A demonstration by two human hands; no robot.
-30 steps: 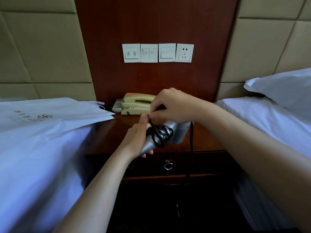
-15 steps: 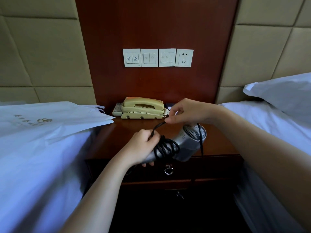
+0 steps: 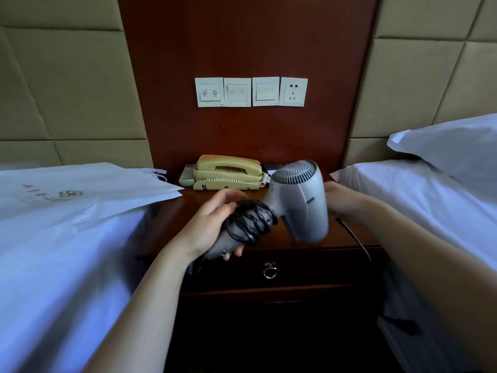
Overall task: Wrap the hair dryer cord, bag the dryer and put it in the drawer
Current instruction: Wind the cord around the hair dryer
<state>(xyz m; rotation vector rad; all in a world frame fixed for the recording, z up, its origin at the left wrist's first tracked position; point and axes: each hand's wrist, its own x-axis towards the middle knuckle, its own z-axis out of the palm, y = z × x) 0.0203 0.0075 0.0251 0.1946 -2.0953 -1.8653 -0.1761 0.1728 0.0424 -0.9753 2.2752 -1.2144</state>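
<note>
The left hand [image 3: 212,224] curls round the handle of the hair dryer [image 3: 301,200], held above the nightstand [image 3: 172,224] with the cord [image 3: 250,222] coiled on it. The right hand [image 3: 341,197] reaches behind the dryer's body, its grip hidden. The print on the white bag [image 3: 80,192] is unreadable.

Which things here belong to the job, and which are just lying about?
Job: hair dryer, cord, white bag, drawer, left hand gripping the dryer's handle.
Lying about: telephone, remote control, wall switches, socket, pillow.
</note>
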